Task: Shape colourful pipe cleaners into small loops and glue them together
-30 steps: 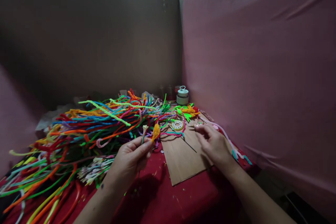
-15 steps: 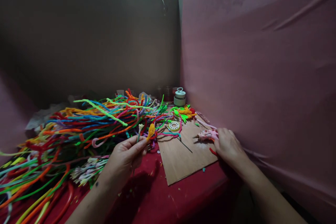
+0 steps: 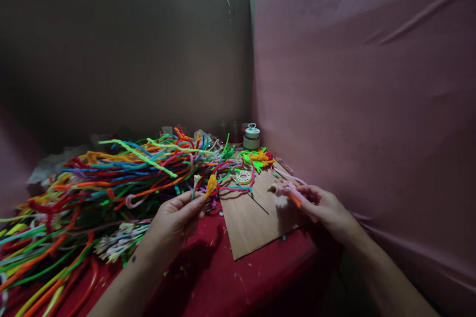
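My left hand (image 3: 178,213) pinches a small yellow-orange pipe-cleaner petal (image 3: 211,185) between thumb and fingertips. Also in its fingers is a thin green stem with a cream flower-like tip (image 3: 197,179), which stands upright. To the right, my right hand (image 3: 325,208) is closed on a pink glue gun (image 3: 292,191), slightly blurred, its dark nozzle pointing left. The glue gun is over a thin wooden board (image 3: 256,228), apart from the petal. My palm and fingers hide part of its body.
A big heap of colourful pipe cleaners (image 3: 130,173) covers the left side of the red tablecloth (image 3: 253,277). On the board lie a pale ring-shaped disc with holes (image 3: 243,177) and a thin dark stick (image 3: 259,204). Behind stands a pale green lidded jar (image 3: 252,137); pink cloth (image 3: 353,109) hangs right.
My right hand has lifted the glue gun off the board and tilted it, its grip changing. My left hand keeps the petal and stem almost still; the view has shifted slightly.
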